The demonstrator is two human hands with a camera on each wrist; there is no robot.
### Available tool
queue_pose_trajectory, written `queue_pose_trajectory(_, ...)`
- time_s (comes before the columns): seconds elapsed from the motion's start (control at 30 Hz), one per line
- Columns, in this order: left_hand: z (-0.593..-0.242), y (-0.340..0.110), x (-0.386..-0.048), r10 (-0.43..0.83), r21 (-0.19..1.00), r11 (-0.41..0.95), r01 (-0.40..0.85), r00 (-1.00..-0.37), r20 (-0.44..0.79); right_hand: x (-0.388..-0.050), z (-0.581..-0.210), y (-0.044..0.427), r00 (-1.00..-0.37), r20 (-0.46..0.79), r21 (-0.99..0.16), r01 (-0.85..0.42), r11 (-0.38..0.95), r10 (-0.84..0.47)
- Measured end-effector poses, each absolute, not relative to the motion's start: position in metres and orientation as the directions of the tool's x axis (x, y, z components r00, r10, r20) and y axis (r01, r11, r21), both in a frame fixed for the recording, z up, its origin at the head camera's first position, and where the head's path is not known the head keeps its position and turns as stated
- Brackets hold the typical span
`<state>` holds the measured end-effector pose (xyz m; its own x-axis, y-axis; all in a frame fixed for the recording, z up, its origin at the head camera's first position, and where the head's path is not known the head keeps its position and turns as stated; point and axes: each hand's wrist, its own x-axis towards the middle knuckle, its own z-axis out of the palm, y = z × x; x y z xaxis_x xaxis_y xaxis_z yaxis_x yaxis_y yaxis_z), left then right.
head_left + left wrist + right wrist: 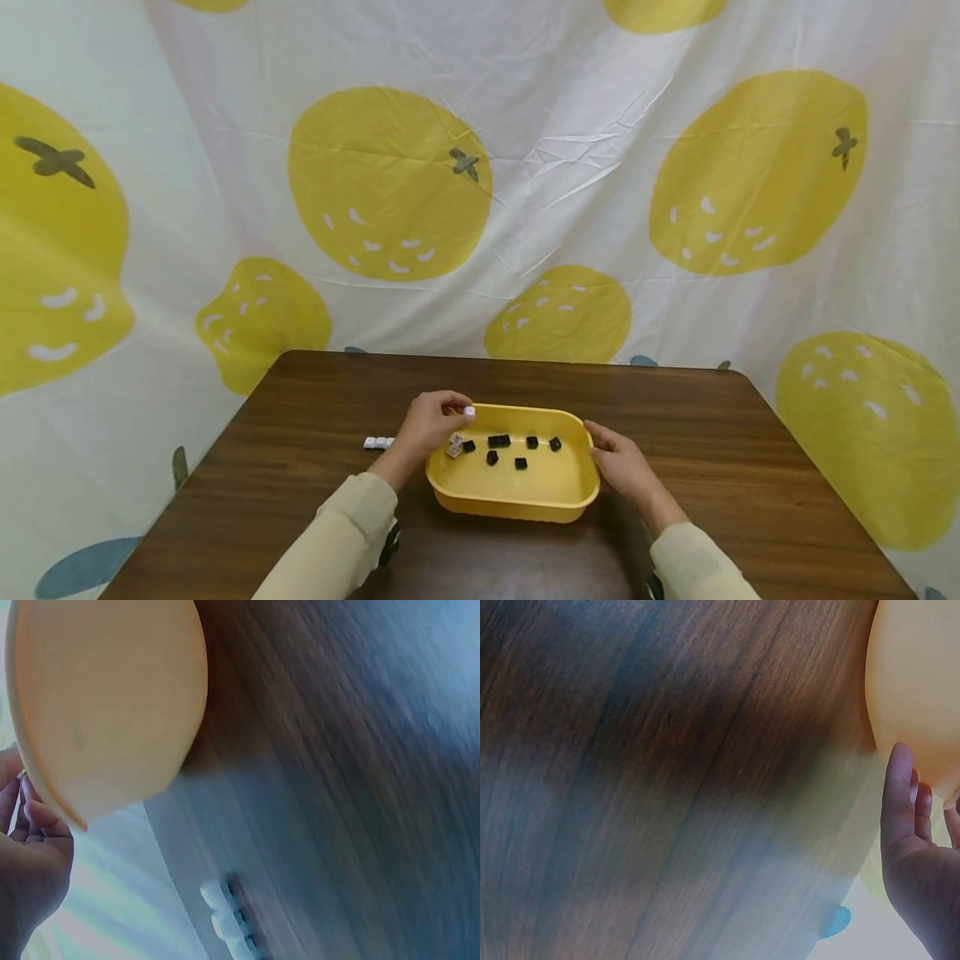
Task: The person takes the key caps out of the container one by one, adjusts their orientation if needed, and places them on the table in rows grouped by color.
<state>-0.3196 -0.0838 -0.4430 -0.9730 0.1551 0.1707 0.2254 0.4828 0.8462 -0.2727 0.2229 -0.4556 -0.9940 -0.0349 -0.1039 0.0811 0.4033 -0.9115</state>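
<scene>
My left hand [433, 421] is at the far left corner of a yellow plastic tray [517, 504]. Its thumb and fingertips pinch a small white cube [469, 412] above the rim. On the right, my right hand [618, 460] grips the tray's side, one finger lying along the outer wall in the right wrist view. Several small black cubes [521, 463] lie scattered on the tray floor. Beside them, close to the left wall, are a few pale, clear-looking pieces [454, 450]. The pinched cube is hidden in the left wrist view.
A short row of white cubes [378, 443] stands on the dark wooden table [750, 483], left of the tray and partly behind my left forearm. Behind the table hangs a white cloth [555, 192] printed with lemons.
</scene>
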Motion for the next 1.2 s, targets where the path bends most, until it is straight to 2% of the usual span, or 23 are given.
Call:
queue_pose_trajectory(0.6,-0.441,-0.163,-0.33,0.048,0.818,0.552,0.16,-0.986,0.16,-0.272,-0.456,0.223,-0.992,-0.122,-0.914,0.101,0.392,-0.028)
queue_pose_trajectory(0.93,-0.455,-0.214,-0.328,0.019,0.782,0.61,0.124,-0.99,0.142,-0.272,-0.455,0.222,-0.993,-0.112,-0.912,0.09,0.4,-0.031)
queue_pose_trajectory(1.2,-0.468,-0.238,-0.322,0.029,0.725,0.68,0.113,-0.991,0.127,-0.271,-0.455,0.223,-0.994,-0.106,-0.914,0.088,0.396,-0.024)
